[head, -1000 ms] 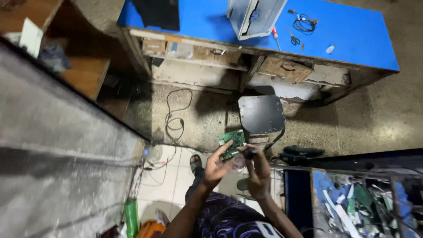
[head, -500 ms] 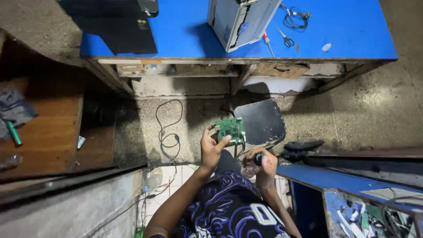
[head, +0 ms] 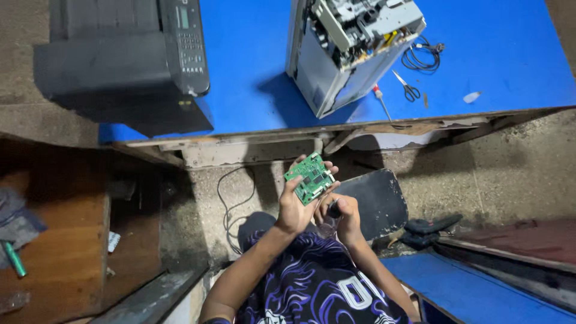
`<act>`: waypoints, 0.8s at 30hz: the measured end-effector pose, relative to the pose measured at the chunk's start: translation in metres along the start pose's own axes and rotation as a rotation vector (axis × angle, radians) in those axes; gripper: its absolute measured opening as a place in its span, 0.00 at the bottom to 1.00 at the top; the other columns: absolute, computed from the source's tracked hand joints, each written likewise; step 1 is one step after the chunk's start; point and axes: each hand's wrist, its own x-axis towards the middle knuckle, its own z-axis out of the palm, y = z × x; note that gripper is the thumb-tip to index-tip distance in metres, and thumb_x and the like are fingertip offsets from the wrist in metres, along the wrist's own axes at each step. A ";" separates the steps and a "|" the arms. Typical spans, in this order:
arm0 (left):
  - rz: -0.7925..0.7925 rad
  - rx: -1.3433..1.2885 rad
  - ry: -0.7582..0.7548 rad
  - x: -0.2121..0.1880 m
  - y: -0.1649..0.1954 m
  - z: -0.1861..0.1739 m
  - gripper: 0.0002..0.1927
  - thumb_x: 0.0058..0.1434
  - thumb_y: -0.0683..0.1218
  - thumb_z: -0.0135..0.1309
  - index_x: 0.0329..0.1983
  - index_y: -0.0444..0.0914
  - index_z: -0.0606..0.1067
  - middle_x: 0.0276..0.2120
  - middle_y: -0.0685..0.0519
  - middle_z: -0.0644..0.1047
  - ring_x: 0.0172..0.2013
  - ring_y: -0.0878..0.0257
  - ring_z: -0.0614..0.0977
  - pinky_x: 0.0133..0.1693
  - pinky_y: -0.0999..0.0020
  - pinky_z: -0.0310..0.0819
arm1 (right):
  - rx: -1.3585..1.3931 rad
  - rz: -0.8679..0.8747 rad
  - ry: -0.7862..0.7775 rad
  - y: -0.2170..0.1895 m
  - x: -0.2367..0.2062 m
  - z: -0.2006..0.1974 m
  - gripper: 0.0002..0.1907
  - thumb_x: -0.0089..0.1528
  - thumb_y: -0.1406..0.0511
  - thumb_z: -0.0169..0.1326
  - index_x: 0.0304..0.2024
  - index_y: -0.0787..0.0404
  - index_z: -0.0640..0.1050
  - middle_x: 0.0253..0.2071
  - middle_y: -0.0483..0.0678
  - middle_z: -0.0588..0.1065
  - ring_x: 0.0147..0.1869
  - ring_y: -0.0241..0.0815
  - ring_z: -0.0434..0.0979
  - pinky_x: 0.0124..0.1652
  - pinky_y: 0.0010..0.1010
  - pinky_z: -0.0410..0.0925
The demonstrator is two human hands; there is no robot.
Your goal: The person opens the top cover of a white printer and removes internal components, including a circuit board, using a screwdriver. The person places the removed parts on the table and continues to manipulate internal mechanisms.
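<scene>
My left hand (head: 297, 204) holds a small green circuit board (head: 309, 177) up in front of me, fingers wrapped around its edges. My right hand (head: 341, 215) sits just below and to the right of the board, closed around a small dark object (head: 333, 209) that I cannot identify. On the blue table (head: 252, 78) ahead stands a grey opened printer chassis (head: 348, 45) with its insides exposed, and a black printer (head: 126, 54) sits at the table's left.
A red-handled screwdriver (head: 381, 99), scissors (head: 408, 89) and a coiled black cable (head: 423, 55) lie on the table right of the chassis. A black stool seat (head: 375, 201) is below my hands. A wooden shelf (head: 54, 252) is left, another blue surface (head: 480, 288) lower right.
My view has swung up toward the blue table, bringing both printers into sight. The circuit board stays in my left hand, raised a little, and my right hand has come closer to it.
</scene>
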 end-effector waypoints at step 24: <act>-0.238 -0.080 -0.054 0.147 0.145 -0.059 0.50 0.67 0.78 0.24 0.75 0.35 0.59 0.57 0.37 0.73 0.60 0.43 0.76 0.64 0.40 0.70 | -0.127 0.066 0.071 0.010 0.161 0.119 0.36 0.64 0.44 0.45 0.18 0.68 0.72 0.18 0.54 0.73 0.20 0.42 0.71 0.23 0.30 0.64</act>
